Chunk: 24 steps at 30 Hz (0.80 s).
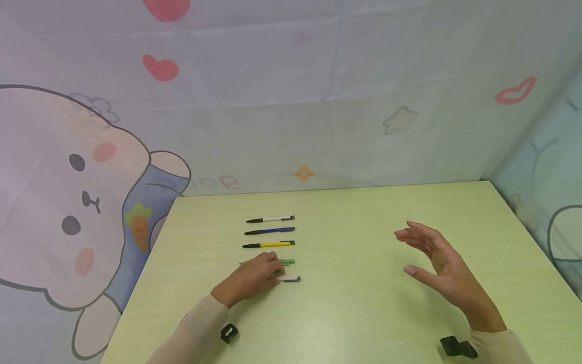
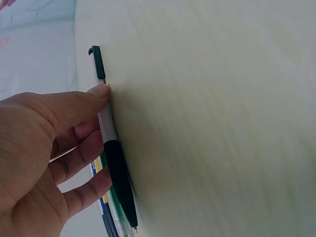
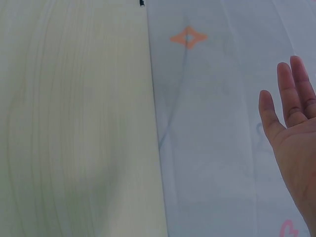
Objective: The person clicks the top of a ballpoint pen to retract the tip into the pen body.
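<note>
My left hand (image 1: 251,278) pinches a white pen (image 1: 291,279) between thumb and fingers, at the near end of a column of pens. In the left wrist view this white pen (image 2: 108,126) shows a black grip and a dark clip. Just beyond lies a green pen (image 1: 289,262), partly hidden by the hand. Farther back, parallel to it, lie a yellow pen (image 1: 273,244), a blue pen (image 1: 275,230) and another white pen (image 1: 275,219), all with black grips. Over the right side of the table, my right hand (image 1: 441,268) is raised with nothing in it, thumb apart from the relaxed fingers.
The pale yellow-green table (image 1: 354,313) ends at a printed cloth backdrop (image 1: 273,126), with another cloth (image 1: 554,167) along the right side. A black wrist mount (image 1: 229,333) sits beside the left sleeve, and another black mount (image 1: 458,348) beside the right.
</note>
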Each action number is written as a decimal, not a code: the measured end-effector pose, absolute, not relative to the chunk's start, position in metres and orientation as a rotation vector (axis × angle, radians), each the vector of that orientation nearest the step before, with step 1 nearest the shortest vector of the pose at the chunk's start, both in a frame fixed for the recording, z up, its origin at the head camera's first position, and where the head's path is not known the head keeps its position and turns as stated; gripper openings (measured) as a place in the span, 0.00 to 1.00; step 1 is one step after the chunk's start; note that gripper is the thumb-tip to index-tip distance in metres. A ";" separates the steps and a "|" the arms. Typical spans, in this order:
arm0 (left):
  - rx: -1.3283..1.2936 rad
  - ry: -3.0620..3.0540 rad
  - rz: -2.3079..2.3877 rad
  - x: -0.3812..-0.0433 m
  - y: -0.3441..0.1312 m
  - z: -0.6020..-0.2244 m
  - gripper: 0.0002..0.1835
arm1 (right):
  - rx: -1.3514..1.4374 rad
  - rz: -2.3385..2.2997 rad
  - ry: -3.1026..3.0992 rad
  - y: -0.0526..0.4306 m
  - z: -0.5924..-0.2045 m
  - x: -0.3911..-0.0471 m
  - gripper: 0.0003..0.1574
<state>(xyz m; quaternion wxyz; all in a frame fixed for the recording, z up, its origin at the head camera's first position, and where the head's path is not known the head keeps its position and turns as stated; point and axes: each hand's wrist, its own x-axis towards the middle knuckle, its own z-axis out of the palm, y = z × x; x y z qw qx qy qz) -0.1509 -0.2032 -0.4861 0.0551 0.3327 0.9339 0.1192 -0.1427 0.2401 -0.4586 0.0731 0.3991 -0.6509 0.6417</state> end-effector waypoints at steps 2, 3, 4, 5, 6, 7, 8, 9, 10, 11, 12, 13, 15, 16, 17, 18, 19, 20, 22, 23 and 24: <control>1.016 2.841 0.360 -0.151 -0.203 -0.488 0.07 | 1.193 1.923 -1.961 0.240 -0.459 -0.142 0.55; 1.022 2.847 0.354 -0.151 -0.203 -0.489 0.06 | 1.189 1.921 -1.965 0.241 -0.459 -0.142 0.55; 1.028 2.851 0.353 -0.151 -0.202 -0.489 0.06 | 1.186 1.920 -1.969 0.241 -0.459 -0.142 0.55; 1.035 2.855 0.352 -0.151 -0.202 -0.490 0.05 | 1.182 1.918 -1.973 0.241 -0.459 -0.142 0.56; 1.041 2.857 0.354 -0.151 -0.202 -0.490 0.05 | 1.179 1.918 -1.976 0.241 -0.459 -0.142 0.56; 1.050 2.859 0.353 -0.151 -0.201 -0.491 0.05 | 1.177 1.918 -1.978 0.241 -0.459 -0.142 0.56; 1.061 2.863 0.353 -0.150 -0.201 -0.491 0.05 | 1.178 1.917 -1.978 0.241 -0.459 -0.142 0.56; 1.071 2.866 0.352 -0.150 -0.201 -0.491 0.05 | 1.179 1.918 -1.976 0.241 -0.460 -0.143 0.56; 1.076 2.869 0.348 -0.150 -0.200 -0.491 0.04 | 1.182 1.919 -1.971 0.241 -0.460 -0.143 0.56; 1.078 2.870 0.343 -0.149 -0.199 -0.491 0.04 | 1.185 1.918 -1.966 0.241 -0.460 -0.143 0.56; 1.081 2.870 0.339 -0.149 -0.199 -0.490 0.04 | 1.187 1.919 -1.960 0.241 -0.460 -0.143 0.56; 1.082 2.872 0.333 -0.149 -0.198 -0.490 0.04 | 1.190 1.919 -1.955 0.241 -0.460 -0.143 0.56; 1.077 2.873 0.323 -0.148 -0.197 -0.490 0.04 | 1.188 1.919 -1.953 0.241 -0.460 -0.143 0.56; 1.075 2.871 0.324 -0.148 -0.197 -0.489 0.04 | 1.187 1.917 -1.954 0.241 -0.460 -0.143 0.56; 1.075 2.869 0.330 -0.148 -0.196 -0.489 0.04 | 1.185 1.915 -1.957 0.242 -0.460 -0.143 0.56; 1.074 2.867 0.337 -0.147 -0.196 -0.488 0.04 | 1.187 1.914 -1.955 0.242 -0.460 -0.143 0.56; 1.071 2.867 0.343 -0.148 -0.196 -0.487 0.04 | 1.189 1.915 -1.952 0.243 -0.460 -0.143 0.56; 1.063 2.867 0.351 -0.148 -0.197 -0.486 0.04 | 1.189 1.913 -1.950 0.243 -0.460 -0.143 0.56; 1.040 2.874 0.363 -0.149 -0.196 -0.484 0.04 | 1.195 1.912 -1.936 0.244 -0.460 -0.143 0.55; 1.022 2.878 0.368 -0.150 -0.196 -0.482 0.04 | 1.198 1.914 -1.927 0.245 -0.460 -0.143 0.55; 1.002 2.882 0.373 -0.151 -0.196 -0.480 0.04 | 1.200 1.916 -1.919 0.246 -0.460 -0.143 0.55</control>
